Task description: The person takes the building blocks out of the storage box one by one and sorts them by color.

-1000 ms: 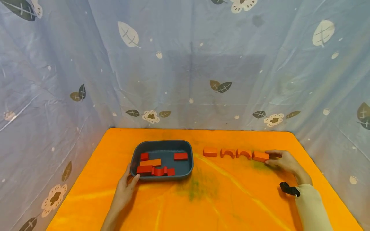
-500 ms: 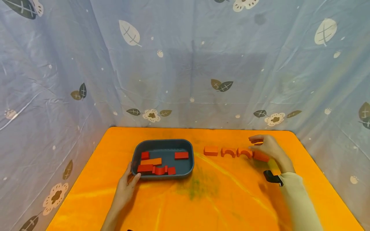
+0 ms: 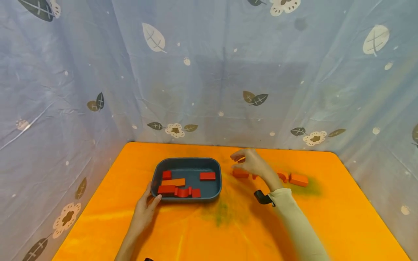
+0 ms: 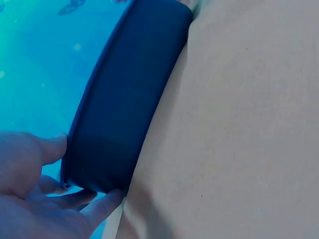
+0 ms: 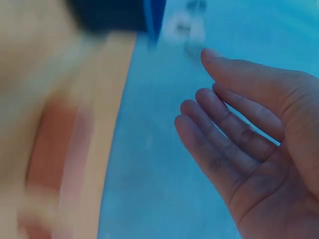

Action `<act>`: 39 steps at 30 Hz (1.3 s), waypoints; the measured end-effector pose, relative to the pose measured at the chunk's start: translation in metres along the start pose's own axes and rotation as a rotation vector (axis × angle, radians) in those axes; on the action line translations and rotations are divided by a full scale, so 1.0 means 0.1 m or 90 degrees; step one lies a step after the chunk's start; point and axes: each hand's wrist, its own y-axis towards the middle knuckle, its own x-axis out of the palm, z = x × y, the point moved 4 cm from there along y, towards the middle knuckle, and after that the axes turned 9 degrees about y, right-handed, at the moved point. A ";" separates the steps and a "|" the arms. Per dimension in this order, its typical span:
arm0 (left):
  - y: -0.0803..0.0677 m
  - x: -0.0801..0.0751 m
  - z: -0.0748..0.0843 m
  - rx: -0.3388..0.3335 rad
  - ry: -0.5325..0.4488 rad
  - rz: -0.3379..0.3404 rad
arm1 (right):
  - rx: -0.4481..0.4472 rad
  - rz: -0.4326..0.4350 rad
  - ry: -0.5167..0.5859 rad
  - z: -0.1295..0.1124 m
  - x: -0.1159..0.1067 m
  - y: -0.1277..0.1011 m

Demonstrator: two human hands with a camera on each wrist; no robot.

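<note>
A dark blue-grey tray (image 3: 209, 187) sits on the table, left of the middle. At its front left corner my left hand (image 3: 143, 210) grips it; the left wrist view has the thumb at the rim and fingers against the outer wall (image 4: 119, 99). My right hand (image 3: 256, 165) hovers over the left part of a row of orange blocks. In the right wrist view that hand (image 5: 244, 139) has relaxed fingers and an unoccupied palm. Showing beyond it are a rectangular block (image 3: 240, 174) and, at the right end, another block (image 3: 298, 179). The arched blocks (image 3: 282, 176) between are partly hidden.
Inside the tray lie several red blocks, among them a rectangular one (image 3: 207, 176) and an arched one (image 3: 183, 192), plus a longer orange block (image 3: 173, 182). An orange cloth (image 3: 209, 235) covers the table. Patterned blue-grey curtains (image 3: 209, 79) hang behind it and on both sides.
My right hand has let go of the rightmost orange block and moved left along the row, over the leftmost block. The left hand has stayed on the tray's corner.
</note>
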 end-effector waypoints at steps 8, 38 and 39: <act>-0.02 -0.02 0.01 -0.003 0.001 0.008 | -0.127 -0.211 -0.017 -0.43 0.87 0.35; -0.01 0.04 0.03 0.010 0.030 0.013 | -0.046 -0.150 -0.470 -0.41 2.05 0.85; 0.00 0.04 0.03 0.013 0.029 0.014 | -0.056 -0.144 -0.470 -0.40 2.05 0.85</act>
